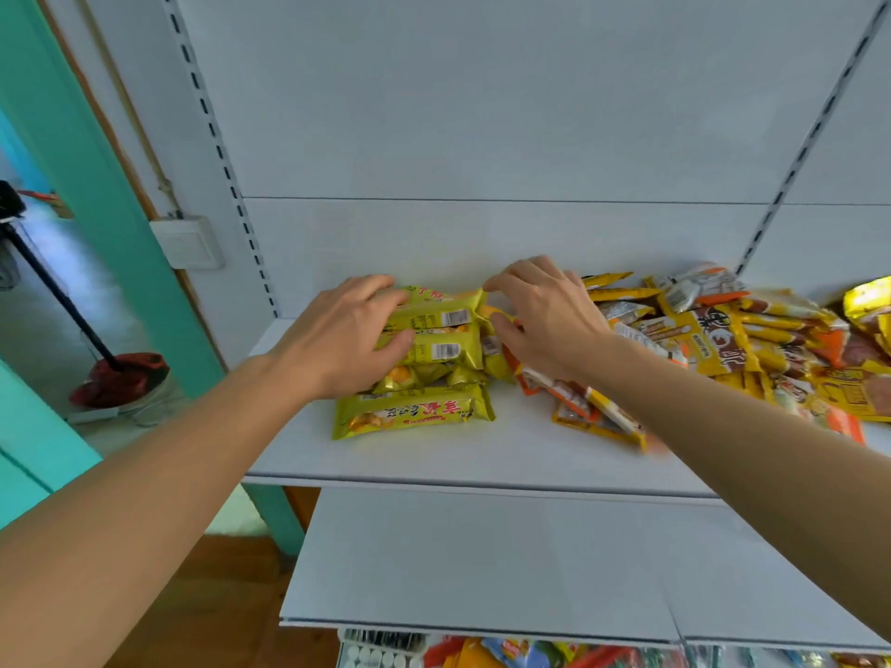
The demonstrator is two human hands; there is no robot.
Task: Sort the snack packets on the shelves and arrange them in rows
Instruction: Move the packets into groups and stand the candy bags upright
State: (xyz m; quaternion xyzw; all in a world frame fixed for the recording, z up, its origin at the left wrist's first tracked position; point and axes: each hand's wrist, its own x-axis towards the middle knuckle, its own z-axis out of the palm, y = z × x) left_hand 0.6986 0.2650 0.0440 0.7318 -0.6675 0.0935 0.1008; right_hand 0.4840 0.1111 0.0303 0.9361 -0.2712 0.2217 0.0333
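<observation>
Mop [115,373] with a red head leans at the far left, beyond a teal door frame [96,195], and a white switch box [188,243] sits on the wall just right of that frame. Next comes the white shelf [434,455], its left part carrying a small cluster of green packets [434,349]. One green packet [414,411] lies flat nearest the front edge, lengthwise across the shelf; behind it the others are bunched together, two with barcodes facing up. The left hand [337,339] lies over the left end of that bunch, its grip narrow, fingers curled onto the two barcode packets. The right hand [545,315] meets the bunch from the other side, thumb and forefinger pinching the right end of the top packets. Further right a loose pile of yellow and orange packets [713,344] sprawls over the shelf, overlapping at all angles, running under the right forearm and out to the frame's right edge. A lower shelf [482,571] juts out below, and under it more mixed packets [506,653] show at the bottom edge.
</observation>
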